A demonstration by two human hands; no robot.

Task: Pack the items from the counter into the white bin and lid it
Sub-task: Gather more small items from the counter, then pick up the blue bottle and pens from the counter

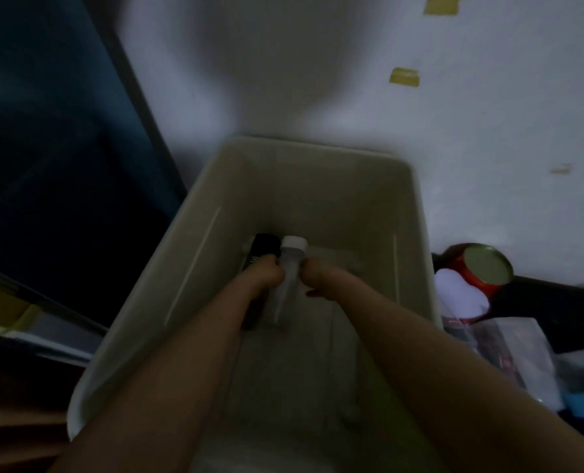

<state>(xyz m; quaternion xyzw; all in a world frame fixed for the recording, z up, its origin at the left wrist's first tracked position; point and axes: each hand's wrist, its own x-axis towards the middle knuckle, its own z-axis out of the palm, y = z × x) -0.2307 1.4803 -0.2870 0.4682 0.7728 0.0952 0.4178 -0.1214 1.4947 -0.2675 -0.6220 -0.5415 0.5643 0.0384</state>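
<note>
Deep inside the tall white plastic bin point(318, 186), both bare forearms reached down to its floor. The left hand point(266, 273) was curled round a slim black rectangular bottle point(261, 249) lying along the bin's left wall, its fingers point(271, 261) wrapped over the bottle's middle. Just beside it, touching, lay a clear plastic bottle with a white screw cap point(292, 264), cap pointing toward the far wall. The right hand point(316, 276) sat against that clear bottle's right side with its fingers point(309, 268) bent; whether they actually gripped it or merely rested there was too blurred to tell. The bin stood open, with no lid on it. To its right, on a dark surface point(563, 295), a red tin with a gold lid point(478, 271) stood tilted behind something white, near crumpled clear plastic packets point(509, 353). Yellowish tape scraps point(404, 76) dotted the pale wall point(318, 63) behind.
</note>
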